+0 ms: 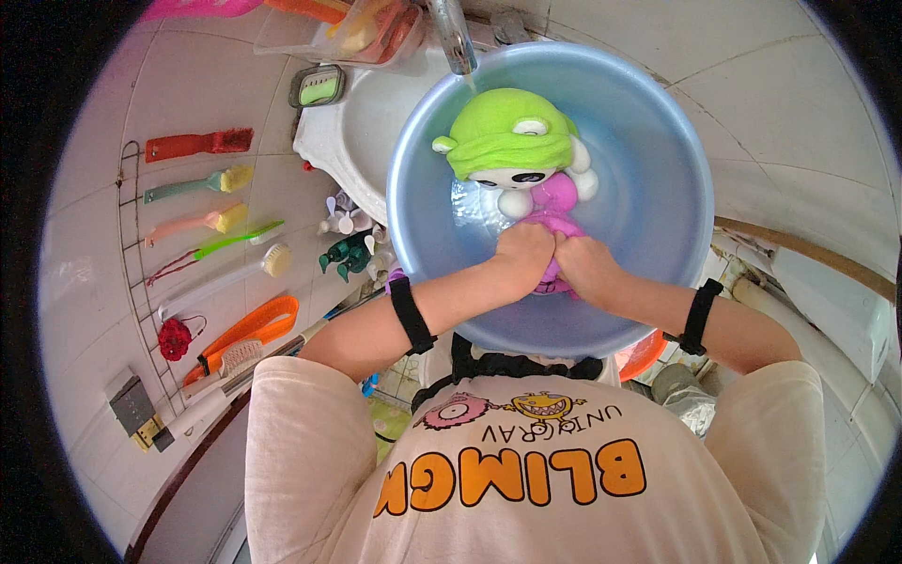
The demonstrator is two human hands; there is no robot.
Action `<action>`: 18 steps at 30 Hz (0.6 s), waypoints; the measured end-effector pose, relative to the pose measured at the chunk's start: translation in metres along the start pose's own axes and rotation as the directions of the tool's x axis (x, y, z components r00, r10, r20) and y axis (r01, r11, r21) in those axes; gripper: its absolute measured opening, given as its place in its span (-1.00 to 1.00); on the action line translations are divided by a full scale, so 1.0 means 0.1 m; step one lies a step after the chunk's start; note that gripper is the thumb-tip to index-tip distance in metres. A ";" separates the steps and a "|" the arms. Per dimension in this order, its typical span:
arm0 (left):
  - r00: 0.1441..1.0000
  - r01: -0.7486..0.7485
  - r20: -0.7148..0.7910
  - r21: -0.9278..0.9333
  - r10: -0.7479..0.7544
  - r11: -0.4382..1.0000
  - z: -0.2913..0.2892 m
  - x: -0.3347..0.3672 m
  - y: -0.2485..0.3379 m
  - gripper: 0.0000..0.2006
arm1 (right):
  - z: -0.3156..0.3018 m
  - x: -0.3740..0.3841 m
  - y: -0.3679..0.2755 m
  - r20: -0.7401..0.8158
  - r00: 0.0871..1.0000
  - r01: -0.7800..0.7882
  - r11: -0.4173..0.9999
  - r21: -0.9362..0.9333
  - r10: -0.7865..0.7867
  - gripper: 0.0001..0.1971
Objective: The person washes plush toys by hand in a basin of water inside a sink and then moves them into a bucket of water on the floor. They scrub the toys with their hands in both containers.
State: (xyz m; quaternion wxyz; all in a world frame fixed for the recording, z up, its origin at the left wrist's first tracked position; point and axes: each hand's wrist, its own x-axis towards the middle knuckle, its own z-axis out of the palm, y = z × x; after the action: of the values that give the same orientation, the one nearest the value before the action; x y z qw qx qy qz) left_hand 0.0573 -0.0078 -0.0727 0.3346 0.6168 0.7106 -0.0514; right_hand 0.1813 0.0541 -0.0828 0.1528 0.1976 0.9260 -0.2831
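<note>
A plush panda toy (512, 141) with a lime green hood and a purple-pink body lies in a large blue basin (662, 216). Its head points toward the tap, and its lower body is toward me. My left hand (526, 252) and my right hand (584, 263) are side by side, both closed on the toy's purple lower part. The cloth between them is bunched, and my fingertips are mostly hidden. Shallow water shows at the basin's bottom left, beside the toy's face.
A metal tap (455, 38) runs a thin stream into the basin's far edge. Behind it on the left are a white sink (371, 117), a soap dish (318, 86) and a clear plastic tub (348, 38). Several brushes hang on a wall rack (132, 226). An orange-red basin (644, 355) sits below.
</note>
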 end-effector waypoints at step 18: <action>0.973 -0.021 -0.224 0.121 0.048 0.992 0.02 -0.09 0.00 -0.85 | -0.10 0.04 0.00 0.020 0.998 0.060 0.989 -0.139 -0.057 -0.68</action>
State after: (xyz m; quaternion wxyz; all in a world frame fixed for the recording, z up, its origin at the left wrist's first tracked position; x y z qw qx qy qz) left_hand 0.0581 -0.0165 -0.0691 0.2151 0.6497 0.7290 -0.0165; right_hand 0.1766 0.0612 -0.0761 0.1651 0.1571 0.9476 -0.2237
